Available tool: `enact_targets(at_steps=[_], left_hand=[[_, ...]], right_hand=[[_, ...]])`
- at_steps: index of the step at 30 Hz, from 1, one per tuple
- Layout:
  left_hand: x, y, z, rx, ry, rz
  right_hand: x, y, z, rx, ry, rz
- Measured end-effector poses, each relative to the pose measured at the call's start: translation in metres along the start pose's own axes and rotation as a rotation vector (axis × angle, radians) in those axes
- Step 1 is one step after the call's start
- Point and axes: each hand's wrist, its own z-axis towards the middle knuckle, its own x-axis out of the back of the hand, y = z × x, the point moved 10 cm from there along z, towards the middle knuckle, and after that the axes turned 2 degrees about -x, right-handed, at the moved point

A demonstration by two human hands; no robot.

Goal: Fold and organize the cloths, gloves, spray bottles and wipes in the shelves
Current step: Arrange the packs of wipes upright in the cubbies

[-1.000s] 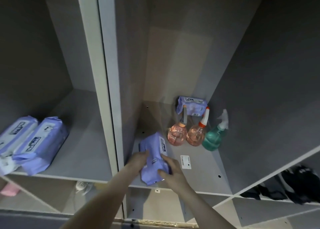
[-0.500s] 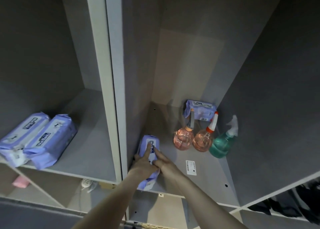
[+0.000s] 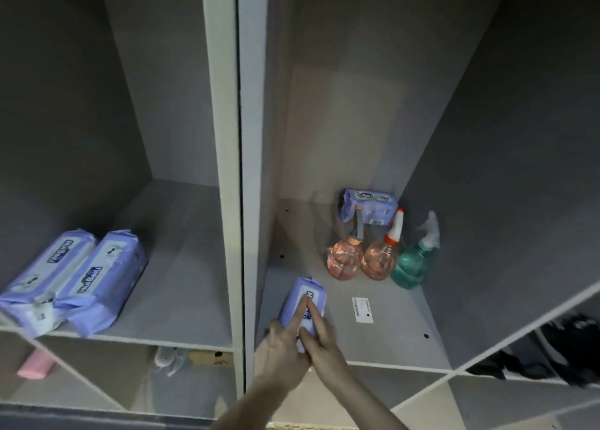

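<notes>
Head view: grey shelving, dim light, two tall bays split by a pale upright (image 3: 224,170).
Right shelf (image 3: 389,325): grey board with small drilled holes and a white sticker (image 3: 362,309), print too small to read.
Wipes pack (image 3: 305,303): purple, lying at the shelf's front left, against the bay's left wall.
Left hand (image 3: 282,348): on the pack's near end, one finger straight along its top; grip not curled round it.
Right hand (image 3: 324,345): beside the left, straight fingers pressing the pack's top.
Bottles: two pink (image 3: 344,260) (image 3: 380,260) and one green (image 3: 409,267) in a row near the back right.
Back pack (image 3: 370,206): behind the bottles, logo blurred.
Left shelf (image 3: 181,299): two packs (image 3: 42,283) (image 3: 104,283) side by side, dark blue logo unreadable.
Lower cubbies: pink item (image 3: 35,368) left, dark cloths (image 3: 552,358) right.
</notes>
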Motion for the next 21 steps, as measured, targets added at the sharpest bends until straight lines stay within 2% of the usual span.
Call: enact_targets(at_steps=[4, 5, 7, 9, 10, 12, 15, 17, 21], left_hand=[[0.034, 0.008, -0.054, -0.230, 0.174, 0.049], [0.038, 0.002, -0.069, -0.239, 0.159, 0.026], [0.047, -0.013, -0.099, -0.304, 0.181, -0.033], [0.061, -0.035, -0.121, -0.342, 0.224, -0.006], [0.066, -0.051, -0.128, -0.339, 0.227, 0.022], [0.076, -0.087, -0.135, -0.275, 0.138, 0.009], [0.107, -0.140, -0.130, -0.144, 0.093, 0.069], [0.127, -0.164, -0.122, -0.045, 0.061, 0.025], [0.169, -0.186, -0.087, -0.023, 0.196, 0.014]], right_hand=[[-0.014, 0.002, -0.061, 0.081, 0.166, -0.046], [-0.023, 0.003, -0.076, 0.070, 0.200, -0.068], [-0.054, 0.005, -0.099, 0.140, 0.259, -0.259], [-0.082, 0.006, -0.114, 0.139, 0.351, -0.275], [-0.097, -0.002, -0.120, 0.142, 0.336, -0.180], [-0.140, -0.020, -0.118, 0.088, 0.167, 0.004], [-0.181, -0.052, -0.106, 0.086, 0.065, 0.019], [-0.204, -0.078, -0.090, 0.148, 0.027, -0.001], [-0.226, -0.116, -0.048, 0.157, -0.033, 0.038]])
